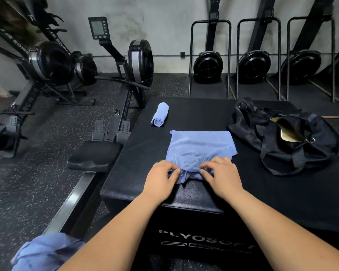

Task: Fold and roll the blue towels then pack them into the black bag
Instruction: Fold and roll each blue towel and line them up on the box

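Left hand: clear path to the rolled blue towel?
Probably yes: bare black box top lies between left hand and rolled blue towel, but that hand now pinches the flat blue towel's near edge.

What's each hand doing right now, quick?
Left hand: pinches the near edge of the folded blue towel.
Right hand: pinches the same edge, fingers curled on it.

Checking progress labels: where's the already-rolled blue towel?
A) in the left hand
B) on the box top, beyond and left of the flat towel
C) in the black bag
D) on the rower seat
B: the rolled towel lies on the box top, apart from the black bag.
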The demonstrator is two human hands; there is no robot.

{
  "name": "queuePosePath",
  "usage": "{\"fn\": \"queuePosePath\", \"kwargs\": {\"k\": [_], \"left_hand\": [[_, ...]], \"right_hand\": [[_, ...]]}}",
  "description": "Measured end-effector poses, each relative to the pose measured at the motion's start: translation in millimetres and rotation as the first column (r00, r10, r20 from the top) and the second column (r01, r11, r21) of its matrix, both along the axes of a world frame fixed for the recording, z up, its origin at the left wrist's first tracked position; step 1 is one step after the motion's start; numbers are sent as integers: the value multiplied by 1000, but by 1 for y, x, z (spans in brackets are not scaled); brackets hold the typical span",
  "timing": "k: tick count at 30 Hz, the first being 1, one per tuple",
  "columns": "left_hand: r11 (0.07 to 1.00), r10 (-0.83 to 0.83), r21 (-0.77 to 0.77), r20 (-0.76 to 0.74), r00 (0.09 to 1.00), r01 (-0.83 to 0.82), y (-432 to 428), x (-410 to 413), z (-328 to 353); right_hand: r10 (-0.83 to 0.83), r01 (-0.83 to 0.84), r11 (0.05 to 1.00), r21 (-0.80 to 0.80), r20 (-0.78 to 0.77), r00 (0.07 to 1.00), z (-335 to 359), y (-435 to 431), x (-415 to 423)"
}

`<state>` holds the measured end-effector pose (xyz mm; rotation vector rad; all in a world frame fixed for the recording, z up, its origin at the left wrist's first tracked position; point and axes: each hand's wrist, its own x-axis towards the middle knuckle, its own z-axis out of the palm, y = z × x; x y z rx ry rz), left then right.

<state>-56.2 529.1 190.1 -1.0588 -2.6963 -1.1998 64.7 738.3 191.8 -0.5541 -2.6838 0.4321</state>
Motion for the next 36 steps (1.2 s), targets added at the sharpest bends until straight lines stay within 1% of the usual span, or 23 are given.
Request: {"fn": "queuePosePath", "kwargs": {"k": [3, 6, 8, 10, 12, 14, 16, 18, 21, 23, 24, 27, 31, 34, 36], "left_hand": [[994, 63, 84, 43, 997, -66, 2, -5, 11], [982, 60, 164, 190, 980, -92, 7, -9, 23], [978, 49, 183, 279, 959, -103, 10, -10, 27], [975, 44, 192, 325, 945, -111, 11, -11, 26], [970, 48, 204, 363, 931, -129, 10, -14, 25], [965, 58, 213, 402, 914, -155, 8, -16, 25], [964, 68, 208, 418, 906, -168, 6, -20, 23], [964, 77, 203, 407, 910, -172, 3, -24, 21], [964, 77, 203, 398, 914, -170, 1, -24, 21], [967, 87, 189, 380, 921, -169, 0, -23, 22], [969, 98, 176, 364, 926, -171, -1, -23, 22], [973, 159, 117, 281, 947, -198, -8, -25, 26], [971, 239, -9, 129, 963, -240, -21, -38, 36], [961, 277, -10, 24, 961, -277, -28, -51, 40], [957, 291, 3, -18, 957, -291, -31, -56, 46]], "right_hand": [[-37, 33, 999, -37, -117, 993, 5, -1, -4], [46, -45, 999, 10, -150, 988, 11, -13, -8], [55, -52, 998, 32, -91, 994, 13, -28, -10], [-7, 7, 999, 50, 6, 1000, 13, -39, -12], [-93, 87, 992, 90, 65, 994, 12, -44, -13], [-165, 157, 982, 102, 80, 983, 10, -46, -14], [-203, 200, 979, 45, 66, 977, 9, -50, -14], [-204, 203, 979, 19, 62, 977, 6, -58, -14], [-167, 162, 985, 61, 91, 982, 0, -71, -15], [-165, 161, 985, 63, 65, 984, -4, -76, -16], [-182, 181, 983, 40, 45, 982, -5, -76, -16], [-254, 251, 962, -109, -16, 967, -2, -64, -14], [-345, 315, 915, -251, -86, 935, 14, -26, -4], [-466, 380, 817, -433, -109, 878, 33, 16, 9], [-514, 362, 763, -536, -165, 842, 49, 40, 19]]}}
